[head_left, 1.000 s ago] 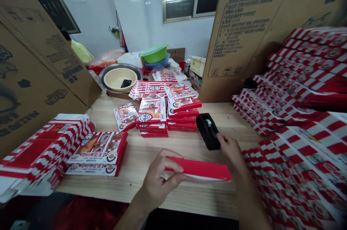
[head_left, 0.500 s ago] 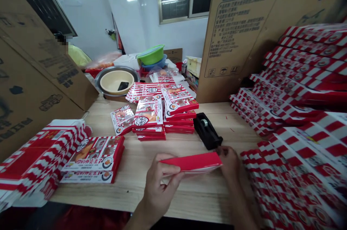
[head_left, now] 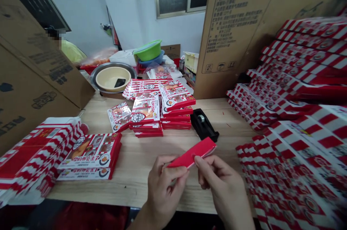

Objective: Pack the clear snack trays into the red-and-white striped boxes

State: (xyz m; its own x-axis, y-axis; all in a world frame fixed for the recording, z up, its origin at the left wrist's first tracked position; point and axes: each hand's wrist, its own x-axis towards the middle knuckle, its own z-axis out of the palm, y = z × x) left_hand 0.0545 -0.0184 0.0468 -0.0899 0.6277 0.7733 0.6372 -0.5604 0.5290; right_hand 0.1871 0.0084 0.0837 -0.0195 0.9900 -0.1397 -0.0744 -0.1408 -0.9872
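A red cardboard box (head_left: 193,153) is held above the front of the table, its narrow red side facing up and its right end raised. My left hand (head_left: 168,183) grips its left end, thumb on the near edge and fingers behind. At the near edge, right of the middle, my right hand (head_left: 221,177) presses its thumb on the red side, with the other fingers curled beneath; any tape there is too small to make out. Just beyond the box stands a black tape dispenser (head_left: 204,125) with a roll in it.
Finished-looking boxes (head_left: 146,109) are piled mid-table, more boxes (head_left: 89,152) lie at left beside stacked flat cartons (head_left: 35,154). Tall rows of striped cartons (head_left: 292,172) crowd the right. Large brown cardboard (head_left: 233,42) flanks both sides. Basins (head_left: 148,51) and a person in yellow (head_left: 72,52) are behind.
My right hand has come back from the tape dispenser to the box and now presses on its side. The box has tilted, right end up. The view has shifted slightly.
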